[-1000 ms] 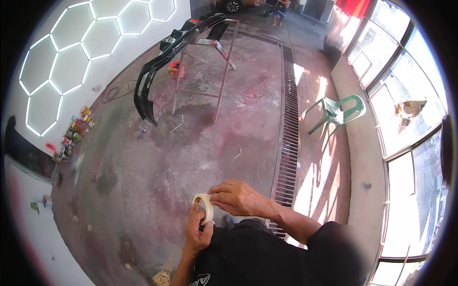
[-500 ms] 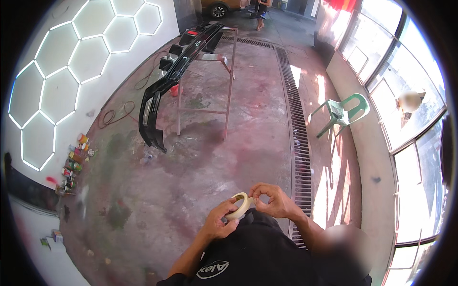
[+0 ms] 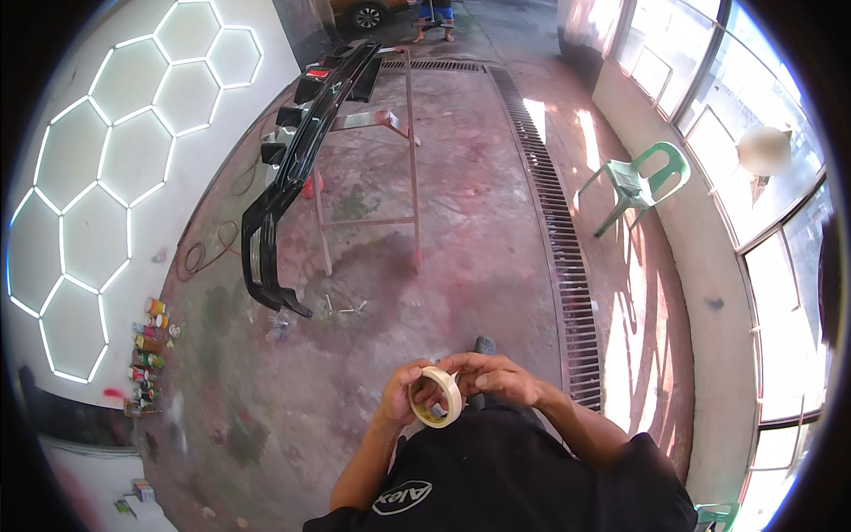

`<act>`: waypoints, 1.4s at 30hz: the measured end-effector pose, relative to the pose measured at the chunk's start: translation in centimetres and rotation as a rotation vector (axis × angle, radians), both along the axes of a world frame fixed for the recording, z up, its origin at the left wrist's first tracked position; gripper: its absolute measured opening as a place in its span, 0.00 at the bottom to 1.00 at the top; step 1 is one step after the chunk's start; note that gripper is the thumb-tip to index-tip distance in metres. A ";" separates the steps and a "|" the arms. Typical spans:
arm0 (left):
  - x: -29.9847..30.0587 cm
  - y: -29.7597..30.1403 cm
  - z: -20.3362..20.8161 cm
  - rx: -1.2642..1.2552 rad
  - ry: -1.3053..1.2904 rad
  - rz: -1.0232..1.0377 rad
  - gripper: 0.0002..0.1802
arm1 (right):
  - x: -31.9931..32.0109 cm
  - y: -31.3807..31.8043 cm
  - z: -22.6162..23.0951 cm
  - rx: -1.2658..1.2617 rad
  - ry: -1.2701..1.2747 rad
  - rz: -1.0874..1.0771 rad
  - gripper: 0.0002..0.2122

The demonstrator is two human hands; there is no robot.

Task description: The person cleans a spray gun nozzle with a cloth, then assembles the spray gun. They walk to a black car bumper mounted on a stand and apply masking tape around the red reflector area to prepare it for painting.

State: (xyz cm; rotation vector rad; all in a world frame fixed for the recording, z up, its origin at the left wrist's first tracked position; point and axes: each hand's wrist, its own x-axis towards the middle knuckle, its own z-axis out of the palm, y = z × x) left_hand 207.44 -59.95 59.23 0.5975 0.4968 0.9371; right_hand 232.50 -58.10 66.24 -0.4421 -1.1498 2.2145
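A cream roll of masking tape (image 3: 455, 406) is held in front of my body, its hollow ring tilted toward me. My left hand (image 3: 403, 390) grips the roll from its left side, fingers curled round the rim. My right hand (image 3: 496, 377) is at the roll's upper right edge, with thumb and fingers on the tape where a small end lifts away. Part of the right fingertips is hidden behind the roll. Beyond my hands a long black car bumper (image 3: 301, 164) rests on a metal stand (image 3: 412, 177).
A green plastic chair (image 3: 634, 186) stands by the windows at right, past a floor drain grate (image 3: 554, 204). Several cans (image 3: 151, 359) line the lit wall at left, near a coiled hose (image 3: 208, 253). Another person (image 3: 434, 22) stands far off near a parked car (image 3: 368, 16).
The roll has turned so its opening faces me more. My right hand has gone from a raised pinch to lying close along the roll. The distant person has shifted left, and my view has moved.
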 end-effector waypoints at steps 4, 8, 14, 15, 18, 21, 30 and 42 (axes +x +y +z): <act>3.1 5.6 -0.9 -0.050 -0.012 0.023 0.24 | 1.6 5.6 -0.4 0.028 -0.250 -0.075 0.14; 7.9 11.4 -1.0 -0.112 -0.023 0.102 0.26 | 4.1 12.1 -1.4 0.080 -0.242 -0.248 0.08; 13.5 19.8 -2.9 0.135 0.673 0.441 0.27 | 7.4 20.8 -1.0 0.356 -0.495 -0.513 0.05; 15.2 21.1 -1.8 0.299 0.862 0.536 0.28 | 8.0 21.9 -1.3 0.339 -0.517 -0.545 0.05; 16.5 23.8 1.1 0.613 1.073 0.537 0.31 | 9.0 25.2 -3.0 0.317 -0.518 -0.620 0.06; 16.2 25.2 2.7 0.543 0.880 0.398 0.31 | 7.7 27.8 -2.8 0.184 -0.476 -0.569 0.06; 9.4 25.2 1.8 0.070 0.722 0.426 0.32 | -1.1 35.8 -5.1 0.406 -0.596 -0.410 0.10; -4.8 19.1 0.1 -0.372 0.665 0.578 0.22 | -22.5 49.9 -3.5 0.554 -0.568 -0.403 0.14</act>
